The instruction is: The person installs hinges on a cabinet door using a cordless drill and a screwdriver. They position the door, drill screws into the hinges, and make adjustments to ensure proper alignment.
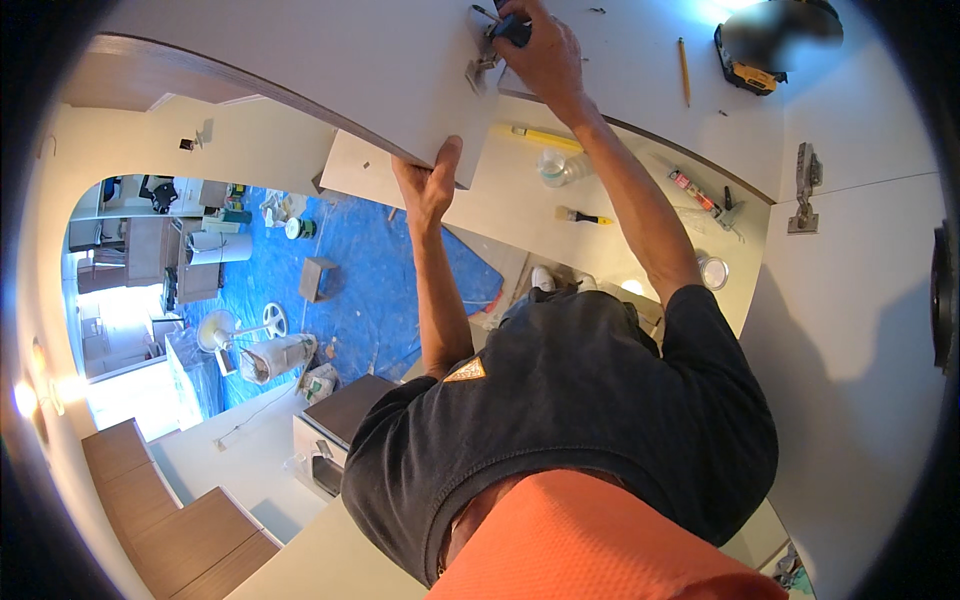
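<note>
My left hand [428, 180] grips the lower edge of a white panel [330, 55], thumb over its face. My right hand [545, 55], high at the top, is closed on a dark hand tool [513, 28] beside a metal hinge [475, 72] at the panel's edge. Below, on a pale surface, lie a yellow bar [545, 137], a clear plastic container [560, 168], a paintbrush [585, 217], a caulk tube [697, 198] and a round can [712, 273].
A pencil [684, 70] and a cordless tool [750, 70] sit on the upper surface. Another hinge [805, 190] is fixed to the right-hand white panel. Down at left, a blue sheet [370, 280] covers the floor around a white fan [218, 330], boxes and bags. Wooden cabinets [180, 520] line the lower left.
</note>
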`<action>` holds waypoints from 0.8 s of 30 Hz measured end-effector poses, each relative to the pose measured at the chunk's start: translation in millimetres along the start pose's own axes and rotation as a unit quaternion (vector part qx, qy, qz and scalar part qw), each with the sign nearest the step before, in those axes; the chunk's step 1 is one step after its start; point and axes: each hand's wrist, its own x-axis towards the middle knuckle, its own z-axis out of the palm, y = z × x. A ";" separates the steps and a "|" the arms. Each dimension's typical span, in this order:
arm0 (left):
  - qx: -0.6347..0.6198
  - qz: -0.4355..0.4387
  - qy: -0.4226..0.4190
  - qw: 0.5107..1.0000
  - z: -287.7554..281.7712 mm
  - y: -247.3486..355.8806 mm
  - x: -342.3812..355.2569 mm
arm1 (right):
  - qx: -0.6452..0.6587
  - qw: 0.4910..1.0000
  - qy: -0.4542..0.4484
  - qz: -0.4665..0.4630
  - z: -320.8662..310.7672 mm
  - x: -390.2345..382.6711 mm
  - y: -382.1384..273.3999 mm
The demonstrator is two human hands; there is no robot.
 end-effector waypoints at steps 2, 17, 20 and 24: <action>0.020 0.013 0.011 1.000 -0.2 -2.1 0.5 | 0.057 0.997 -0.035 0.049 3.1 2.7 12.3; -0.026 0.042 -0.012 0.999 -4.0 -15.5 1.0 | -0.325 0.931 -0.161 0.052 -97.2 27.5 137.9; -0.042 0.046 -0.004 0.998 -3.6 -17.4 1.3 | -0.331 0.937 -0.112 -0.030 -90.5 22.6 128.5; -0.023 0.044 0.029 0.998 -0.9 -16.9 1.9 | 0.032 0.983 -0.179 -0.001 -47.9 11.8 90.3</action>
